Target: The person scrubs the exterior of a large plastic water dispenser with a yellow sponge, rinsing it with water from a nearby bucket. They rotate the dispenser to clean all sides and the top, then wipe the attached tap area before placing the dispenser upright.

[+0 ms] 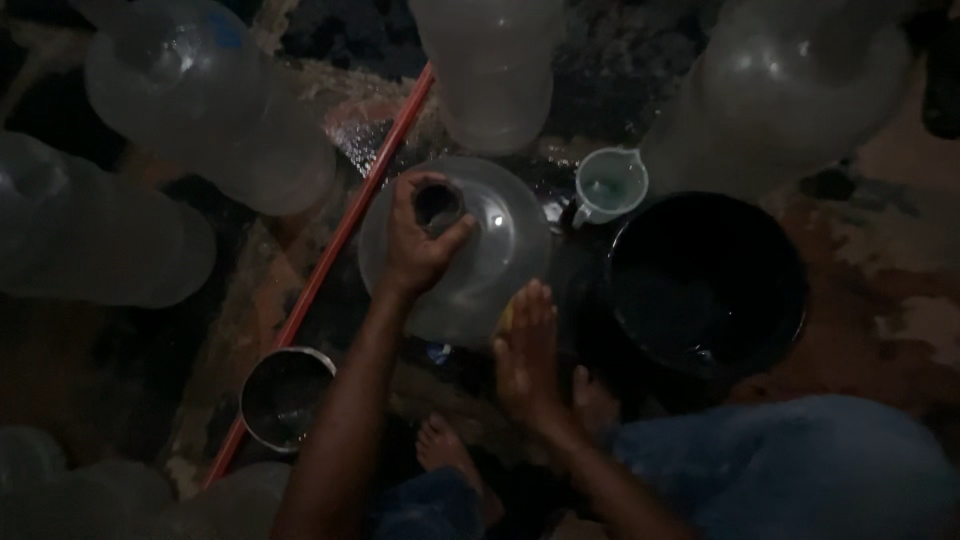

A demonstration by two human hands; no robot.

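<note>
Head view, looking down, dim light.

Item 1: large clear water jug [480, 270], upright on wet ground, centre of frame, its dark round mouth facing up. Hemmed in: a red pole [340, 240] runs diagonally just past its left edge; a small pale mug [608, 186] stands just beside its upper right; a black basin [705, 285] sits near its right edge with a narrow dark gap between. Another clear jug [490, 70] stands just above it.

Item 2: further clear jugs, upper left [210, 110], far left [90, 235] and upper right [790, 90]. Open ground is limited to thin strips between them.

Item 3: small metal pot [285, 397], lower left, touching or just beside the pole; cannot tell which.

Item 4: left hand [420, 235], forearm reaching up from the lower edge, fingers and thumb curled around the jug's neck at the mouth, gripping it.

Item 5: right hand [525, 350], fingers straight and together, palm flat against the jug's lower right side. A yellowish thing shows at the fingertips; too small to identify.

Item 6: a bare foot [445, 450] below the jug, between the forearms; blue cloth over the knee at lower right.
</note>
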